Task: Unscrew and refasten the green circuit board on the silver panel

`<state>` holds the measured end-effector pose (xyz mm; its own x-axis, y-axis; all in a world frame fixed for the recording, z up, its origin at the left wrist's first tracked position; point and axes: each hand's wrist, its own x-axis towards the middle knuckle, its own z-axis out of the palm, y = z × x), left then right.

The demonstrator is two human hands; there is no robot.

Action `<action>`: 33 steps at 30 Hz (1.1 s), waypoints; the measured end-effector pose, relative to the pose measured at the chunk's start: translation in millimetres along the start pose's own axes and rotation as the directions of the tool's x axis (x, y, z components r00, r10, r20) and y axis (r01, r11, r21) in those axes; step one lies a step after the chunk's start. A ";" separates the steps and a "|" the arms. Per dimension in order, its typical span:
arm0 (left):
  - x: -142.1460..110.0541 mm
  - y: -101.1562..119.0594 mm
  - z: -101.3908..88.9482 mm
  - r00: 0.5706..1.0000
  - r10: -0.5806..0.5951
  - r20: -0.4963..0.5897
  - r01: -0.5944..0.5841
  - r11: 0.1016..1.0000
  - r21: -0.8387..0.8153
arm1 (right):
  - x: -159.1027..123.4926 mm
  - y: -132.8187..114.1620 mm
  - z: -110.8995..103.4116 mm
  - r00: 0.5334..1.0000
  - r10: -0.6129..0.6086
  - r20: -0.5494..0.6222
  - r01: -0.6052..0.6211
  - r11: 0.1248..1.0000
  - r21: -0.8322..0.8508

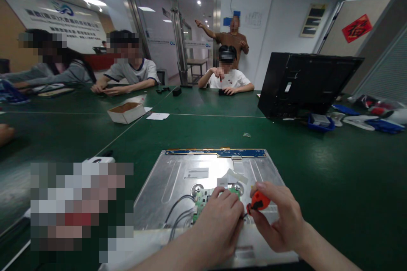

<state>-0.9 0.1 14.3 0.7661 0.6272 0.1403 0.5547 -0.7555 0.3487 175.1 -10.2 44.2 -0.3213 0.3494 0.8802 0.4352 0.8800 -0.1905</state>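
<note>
A flat silver metal display panel (pixel 173 178) lies on the table in front of me, with a green circuit board (pixel 201 200) on its back. Over the right part of that board is my left hand (pixel 221 216), fingers curled and close together; its fingertips are hidden. My right hand (pixel 280 216) pinches an orange-and-black screwdriver (pixel 260 200) between thumb and fingers. The tool's dark shaft points left, toward the board's right edge beside my left hand; its tip is hidden. Black cables (pixel 178 209) run from the board's left side.
A narrow blue circuit strip (pixel 216 153) lines the panel's far edge. On the green table (pixel 333 169) are an open white box (pixel 127 111), a large black monitor (pixel 308 84) and a blue tray (pixel 320 123). Several people sit or stand beyond; a blurred-out patch covers the left.
</note>
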 end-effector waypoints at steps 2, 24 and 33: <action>0.2 -0.3 -0.2 1.000 0.003 0.004 -0.003 1.000 0.001 | -0.6 0.0 -0.7 1.000 0.003 0.005 -0.003 1.000 0.021; 0.0 0.4 0.9 1.000 -0.001 -0.006 0.001 1.000 -0.001 | -2.2 -0.5 -0.6 1.000 0.010 -0.001 -0.010 1.000 -0.015; 0.5 0.3 0.1 1.000 0.001 0.009 -0.001 1.000 0.011 | -3.0 -0.2 1.0 1.000 0.015 -0.015 -0.015 1.000 0.003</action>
<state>-0.3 0.2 14.4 0.7693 0.6251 0.1323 0.5577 -0.7580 0.3383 175.1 -11.1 41.2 -0.3020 0.3576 0.8837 0.4372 0.8757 -0.2049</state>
